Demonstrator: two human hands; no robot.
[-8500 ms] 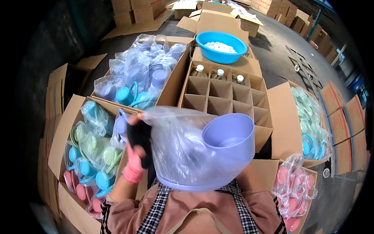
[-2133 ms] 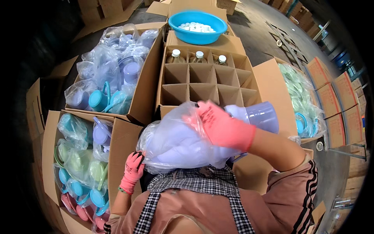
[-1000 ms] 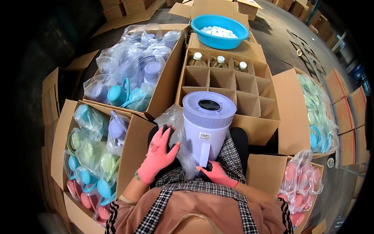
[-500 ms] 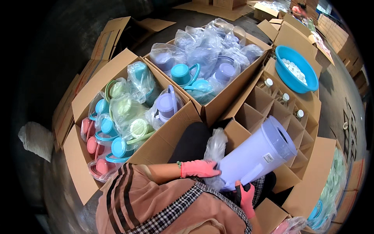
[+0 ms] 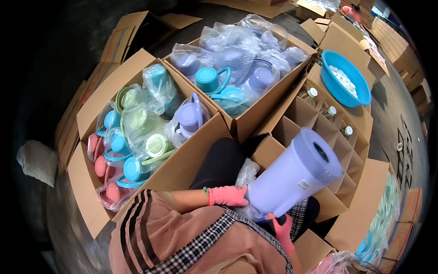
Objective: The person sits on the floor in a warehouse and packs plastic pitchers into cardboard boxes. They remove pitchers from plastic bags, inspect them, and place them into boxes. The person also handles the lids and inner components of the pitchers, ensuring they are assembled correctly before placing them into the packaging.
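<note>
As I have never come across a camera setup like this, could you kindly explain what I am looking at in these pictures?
Certainly. There is no machine here: a person works with two pink-gloved hands. A wide fisheye camera worn on the head looks down, so edges curve and the person's own body shows below.

A purple jug is held tilted over the lap. The left hand is at its lower end, beside a clear plastic bag; the right hand is near its bottom edge. How firmly each grip closes is hard to tell.

Around the person, two cardboard boxes hold colourful plastic items, many in clear bags. A divided cardboard box holds white-capped bottles, and just beyond sits a blue basin of small white pieces.
</note>
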